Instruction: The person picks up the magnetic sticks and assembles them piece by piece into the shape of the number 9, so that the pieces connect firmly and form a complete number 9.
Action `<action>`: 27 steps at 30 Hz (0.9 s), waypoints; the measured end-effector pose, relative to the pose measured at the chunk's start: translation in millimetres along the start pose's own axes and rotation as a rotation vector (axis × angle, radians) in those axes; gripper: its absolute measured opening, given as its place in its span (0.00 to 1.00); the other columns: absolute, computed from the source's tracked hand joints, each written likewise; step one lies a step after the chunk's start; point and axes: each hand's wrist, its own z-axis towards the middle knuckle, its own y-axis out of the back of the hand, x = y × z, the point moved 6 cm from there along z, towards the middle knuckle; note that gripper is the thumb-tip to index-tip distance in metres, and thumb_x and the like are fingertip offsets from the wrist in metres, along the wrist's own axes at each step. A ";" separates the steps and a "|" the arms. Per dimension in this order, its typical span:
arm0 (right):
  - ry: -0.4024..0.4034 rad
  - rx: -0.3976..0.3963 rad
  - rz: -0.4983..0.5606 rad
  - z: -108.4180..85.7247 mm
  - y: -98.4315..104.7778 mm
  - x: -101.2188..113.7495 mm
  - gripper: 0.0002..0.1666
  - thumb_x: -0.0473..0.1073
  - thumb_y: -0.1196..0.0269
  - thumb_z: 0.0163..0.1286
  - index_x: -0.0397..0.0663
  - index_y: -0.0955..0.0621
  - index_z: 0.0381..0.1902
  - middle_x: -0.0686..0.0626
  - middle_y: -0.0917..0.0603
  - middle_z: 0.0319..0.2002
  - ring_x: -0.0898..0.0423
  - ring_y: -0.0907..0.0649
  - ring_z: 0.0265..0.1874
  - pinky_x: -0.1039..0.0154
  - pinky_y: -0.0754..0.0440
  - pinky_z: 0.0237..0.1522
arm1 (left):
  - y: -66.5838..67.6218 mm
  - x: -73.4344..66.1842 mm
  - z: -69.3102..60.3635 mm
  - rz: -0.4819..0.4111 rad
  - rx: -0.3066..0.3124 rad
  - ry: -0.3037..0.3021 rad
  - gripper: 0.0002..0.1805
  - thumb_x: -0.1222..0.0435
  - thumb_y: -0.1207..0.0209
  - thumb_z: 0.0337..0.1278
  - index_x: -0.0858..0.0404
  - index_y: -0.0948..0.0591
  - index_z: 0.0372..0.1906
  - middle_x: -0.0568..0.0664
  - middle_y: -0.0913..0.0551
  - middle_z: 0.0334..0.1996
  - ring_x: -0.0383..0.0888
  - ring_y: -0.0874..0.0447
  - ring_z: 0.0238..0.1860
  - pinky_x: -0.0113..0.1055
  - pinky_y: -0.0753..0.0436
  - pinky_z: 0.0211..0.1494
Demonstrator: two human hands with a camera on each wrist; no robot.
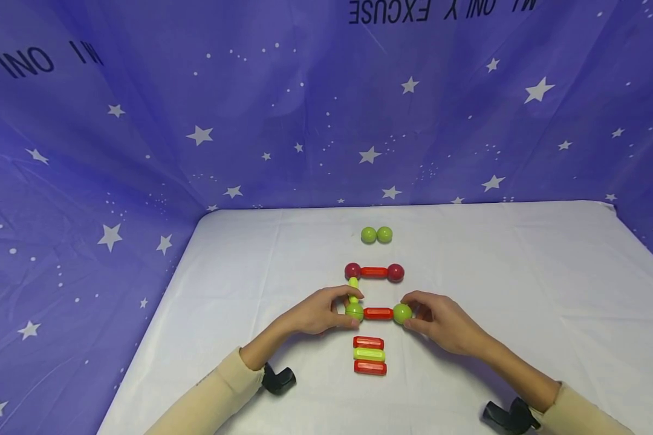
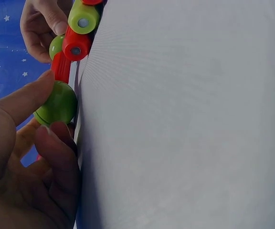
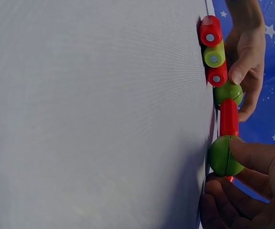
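Your left grip (image 1: 322, 311) is pinching a glossy green ball (image 1: 354, 312) between thumb and fingers. Your right grip (image 1: 443, 320) is pinching a matching round green ball (image 1: 402, 313) the same way, so each grip is standing narrow, at ball width. A ridged bright red rod (image 1: 378, 313) is lying between the two grips, spanning from one held ball to the other.

From the left grip, a yellow-green rod (image 1: 354, 283) is running away from you, partly hidden by your finger, to a shiny dark red ball (image 1: 352, 271). Beyond the space between the grips, a second straight red rod (image 1: 373, 272) is joining that ball to another dark red ball (image 1: 395, 273). Farther past both grips, two loose green balls (image 1: 369, 235) are resting side by side.

On your side of the grips, three short rods are lying close together: a red one (image 1: 368, 342) nearest the grips, a yellow-green one (image 1: 369, 354) in the middle, a red one (image 1: 370, 367) nearest you. Round metallic discs are showing at their ends in the wrist views. A white cloth-covered worktop (image 1: 522, 272) is carrying all these pieces.
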 end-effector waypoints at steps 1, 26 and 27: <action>-0.002 -0.002 0.000 0.0 -0.1 0.0 0.19 0.40 0.30 0.63 0.45 0.19 0.52 0.58 0.20 0.37 0.60 0.24 0.32 0.65 0.23 0.35 | 0.0 0.2 0.1 0.000 0.000 0.000 0.25 0.58 0.30 0.57 0.56 0.22 0.59 0.44 0.25 0.40 0.38 0.29 0.26 0.32 0.28 0.33; 0.119 -0.171 0.004 -16.0 1.1 36.2 0.13 0.38 0.28 0.61 0.48 0.16 0.44 0.57 0.17 0.39 0.59 0.21 0.36 0.62 0.20 0.37 | -0.4 0.7 -0.1 -0.016 0.001 -0.003 0.25 0.59 0.30 0.56 0.58 0.22 0.59 0.46 0.25 0.41 0.38 0.30 0.23 0.31 0.29 0.30; 0.120 -0.144 0.030 -15.2 -1.1 36.8 0.12 0.38 0.29 0.62 0.48 0.16 0.44 0.58 0.17 0.38 0.60 0.21 0.35 0.63 0.20 0.37 | -0.3 0.7 -0.1 -0.015 -0.001 -0.005 0.25 0.59 0.30 0.56 0.58 0.22 0.59 0.46 0.25 0.41 0.38 0.30 0.24 0.31 0.29 0.31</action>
